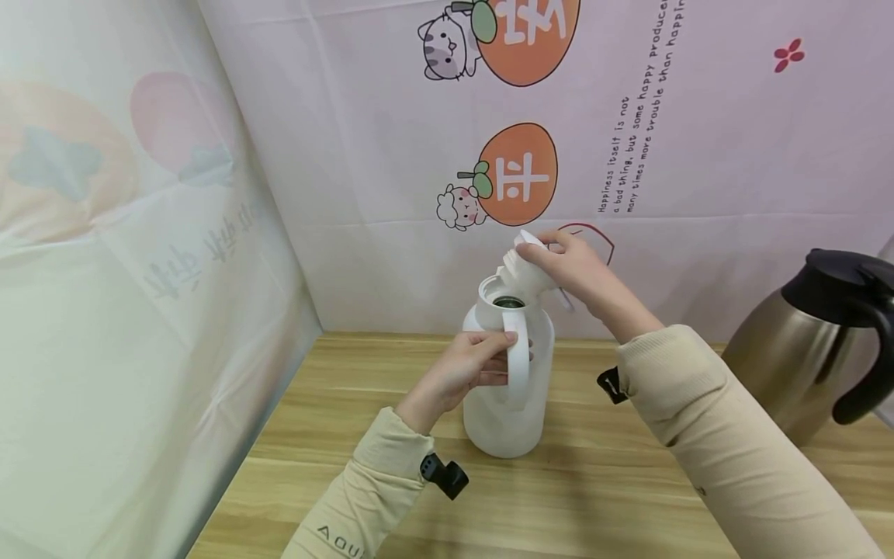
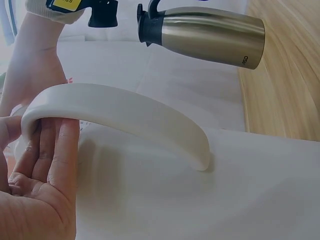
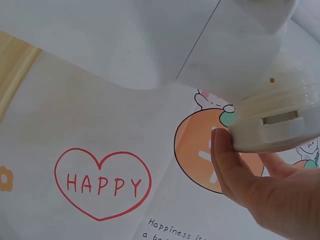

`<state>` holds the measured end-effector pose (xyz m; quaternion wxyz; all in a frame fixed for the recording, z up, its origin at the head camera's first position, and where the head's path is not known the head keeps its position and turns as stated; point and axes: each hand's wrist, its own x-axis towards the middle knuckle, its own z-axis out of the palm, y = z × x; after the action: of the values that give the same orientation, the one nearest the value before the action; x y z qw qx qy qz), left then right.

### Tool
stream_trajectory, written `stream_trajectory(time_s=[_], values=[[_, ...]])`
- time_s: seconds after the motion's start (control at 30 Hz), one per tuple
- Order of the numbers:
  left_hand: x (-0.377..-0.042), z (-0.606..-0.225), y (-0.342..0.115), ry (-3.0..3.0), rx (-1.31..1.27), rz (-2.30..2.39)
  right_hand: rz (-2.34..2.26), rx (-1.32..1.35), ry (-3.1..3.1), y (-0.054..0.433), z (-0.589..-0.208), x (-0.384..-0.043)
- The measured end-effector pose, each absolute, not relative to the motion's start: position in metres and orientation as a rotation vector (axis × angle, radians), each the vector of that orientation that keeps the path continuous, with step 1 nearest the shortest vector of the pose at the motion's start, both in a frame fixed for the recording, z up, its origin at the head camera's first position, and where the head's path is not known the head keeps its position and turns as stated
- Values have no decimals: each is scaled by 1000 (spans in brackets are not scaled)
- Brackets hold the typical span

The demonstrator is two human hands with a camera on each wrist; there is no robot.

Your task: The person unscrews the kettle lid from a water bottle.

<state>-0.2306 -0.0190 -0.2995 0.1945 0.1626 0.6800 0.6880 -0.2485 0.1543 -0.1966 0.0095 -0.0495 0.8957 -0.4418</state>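
A white thermos jug (image 1: 506, 431) stands upright on the table, its mouth uncovered and dark inside. My left hand (image 1: 461, 366) grips the jug's handle (image 1: 518, 365) near its upper part; in the left wrist view the fingers (image 2: 57, 155) pass under the curved handle (image 2: 125, 102), thumb on the other side. Just above the mouth, toward its right, my right hand (image 1: 580, 272) holds the white lid (image 1: 525, 272) tilted, its threaded part angled to the left. The right wrist view shows fingers (image 3: 235, 172) around the lid (image 3: 280, 127), which has a small slot in its side.
A steel vacuum jug (image 1: 775, 353) with a black lid and handle stands at the right, beyond my right forearm. The wooden table (image 1: 349, 419) meets a printed cloth backdrop (image 1: 384, 256) behind the thermos, and a pale cloth (image 1: 140, 349) hangs at the left.
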Motion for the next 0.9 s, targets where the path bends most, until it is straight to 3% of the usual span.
stream_trajectory(time_s=[0.6, 0.9], values=[[-231, -299, -19, 1930, 445, 1907, -1672, -95, 2648, 172, -206, -248], [-231, -296, -22, 1936, 501, 1865, -1858, 85, 2405, 185, -212, -250]])
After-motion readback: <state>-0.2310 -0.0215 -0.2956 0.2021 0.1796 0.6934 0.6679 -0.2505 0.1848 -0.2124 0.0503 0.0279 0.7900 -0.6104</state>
